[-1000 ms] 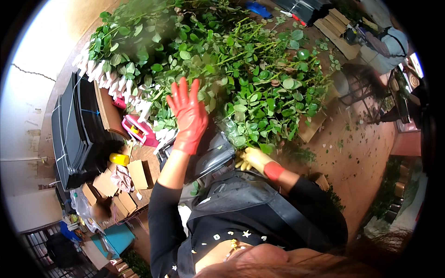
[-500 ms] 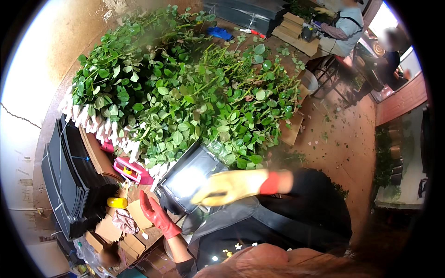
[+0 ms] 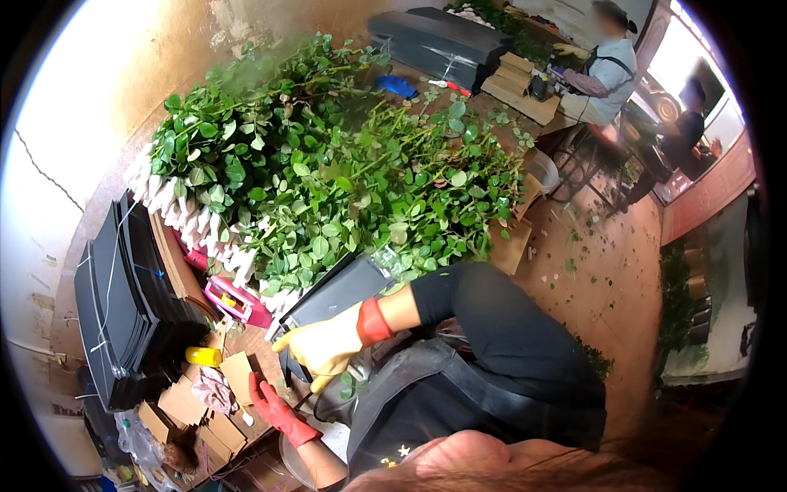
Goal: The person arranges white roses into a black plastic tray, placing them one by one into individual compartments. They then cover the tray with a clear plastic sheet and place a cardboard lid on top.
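Note:
My left hand [image 3: 277, 408], in a red rubber glove, is raised with its fingers stretched out, beside cardboard pieces at the table's near edge. It holds nothing that I can see. My right hand [image 3: 328, 343], in a yellow glove with a red cuff, reaches across to the left over the near end of a dark grey flat sheet or tray [image 3: 332, 297]. Its thumb stands apart from the fingers, and nothing shows in its grip. Below it, a few green leaves [image 3: 351, 384] show in front of my dark apron. A big heap of leafy rose stems [image 3: 344, 180] lies beyond.
White-wrapped bunch ends [image 3: 184, 217] line the heap's left side. Stacked black sheets [image 3: 135, 312], a pink tool-like object [image 3: 236, 302] and a yellow roll [image 3: 203, 356] stand at the left. A co-worker [image 3: 611, 78] works at the far right. Scattered leaves litter the floor [image 3: 590, 262].
My right hand has moved left across the grey sheet, and its thumb now stands apart. My left hand has dropped slightly. The view has shifted a little.

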`<state>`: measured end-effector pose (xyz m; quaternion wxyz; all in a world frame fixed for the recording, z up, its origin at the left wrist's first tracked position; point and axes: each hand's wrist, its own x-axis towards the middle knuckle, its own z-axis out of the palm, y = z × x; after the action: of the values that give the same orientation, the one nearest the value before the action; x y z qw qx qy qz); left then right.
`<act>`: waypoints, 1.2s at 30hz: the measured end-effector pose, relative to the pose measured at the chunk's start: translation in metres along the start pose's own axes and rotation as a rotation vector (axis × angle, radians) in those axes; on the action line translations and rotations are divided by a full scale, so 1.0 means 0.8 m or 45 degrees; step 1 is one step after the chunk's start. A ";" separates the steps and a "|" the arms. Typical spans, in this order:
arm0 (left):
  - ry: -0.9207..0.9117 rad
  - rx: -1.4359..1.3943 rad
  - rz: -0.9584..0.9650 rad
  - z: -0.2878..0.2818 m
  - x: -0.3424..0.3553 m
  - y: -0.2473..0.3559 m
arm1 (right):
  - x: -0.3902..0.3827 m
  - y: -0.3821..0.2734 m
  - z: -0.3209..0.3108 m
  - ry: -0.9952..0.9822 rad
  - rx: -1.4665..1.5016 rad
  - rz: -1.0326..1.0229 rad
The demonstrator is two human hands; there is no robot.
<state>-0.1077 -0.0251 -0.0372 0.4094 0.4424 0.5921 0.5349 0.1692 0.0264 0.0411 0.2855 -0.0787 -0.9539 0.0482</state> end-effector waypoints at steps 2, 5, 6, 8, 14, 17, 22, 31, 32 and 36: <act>-0.294 0.299 -0.075 0.027 0.000 0.032 | 0.007 -0.012 -0.058 0.248 0.004 0.020; -0.644 -0.037 -0.309 0.102 -0.024 0.090 | 0.015 -0.057 -0.143 0.456 0.107 0.123; -0.659 -0.212 -0.152 0.113 -0.009 0.032 | 0.025 -0.072 -0.168 0.509 0.158 0.125; -0.843 -0.626 -0.383 0.147 0.002 0.026 | -0.006 -0.130 -0.203 0.353 0.410 0.334; -1.342 -0.836 -0.114 0.197 -0.015 0.179 | -0.256 -0.262 -0.150 1.029 1.536 1.870; -1.595 -0.712 0.175 0.242 -0.064 0.266 | -0.277 -0.281 -0.150 1.727 1.740 1.673; -2.044 -0.445 0.496 0.281 -0.143 0.345 | -0.259 -0.285 -0.222 1.844 1.422 1.626; -2.113 -0.739 0.563 0.305 -0.163 0.324 | -0.223 -0.481 -0.265 2.205 0.688 1.683; -2.138 -0.629 0.617 0.316 -0.158 0.317 | -0.219 -0.499 -0.278 2.259 0.565 1.659; -1.999 0.149 0.694 0.355 -0.142 0.283 | -0.264 -0.501 -0.322 2.453 0.265 1.469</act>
<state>0.2151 -0.0489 0.1629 0.5356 0.8353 0.0333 0.1196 0.4370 -0.3928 0.1970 0.8430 -0.4879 -0.1483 0.1714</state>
